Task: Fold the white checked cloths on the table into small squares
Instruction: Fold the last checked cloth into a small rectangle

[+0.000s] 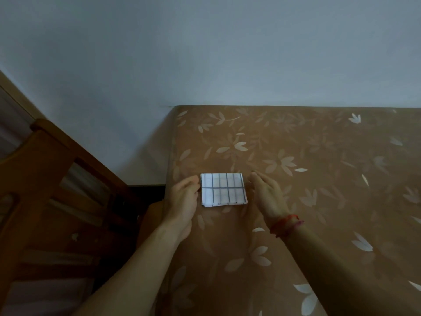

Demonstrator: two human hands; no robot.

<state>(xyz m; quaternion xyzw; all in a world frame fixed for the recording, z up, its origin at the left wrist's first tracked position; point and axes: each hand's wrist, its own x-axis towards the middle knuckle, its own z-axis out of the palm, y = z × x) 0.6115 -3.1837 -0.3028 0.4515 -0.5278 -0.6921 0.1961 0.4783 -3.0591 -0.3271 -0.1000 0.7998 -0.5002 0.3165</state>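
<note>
A white checked cloth [223, 189] lies folded into a small rectangle, several layers thick, near the left edge of the table [319, 201]. My left hand [183, 197] sits at the cloth's left edge with its fingertips touching it. My right hand [265, 193] stands just beside the cloth's right edge, fingers straight and pointing away from me. A red string bracelet circles my right wrist. Neither hand holds the cloth up.
The table wears a brown covering with pale leaf prints and runs against a plain wall [205, 53] at the back. A wooden chair [52, 190] stands close to the table's left side.
</note>
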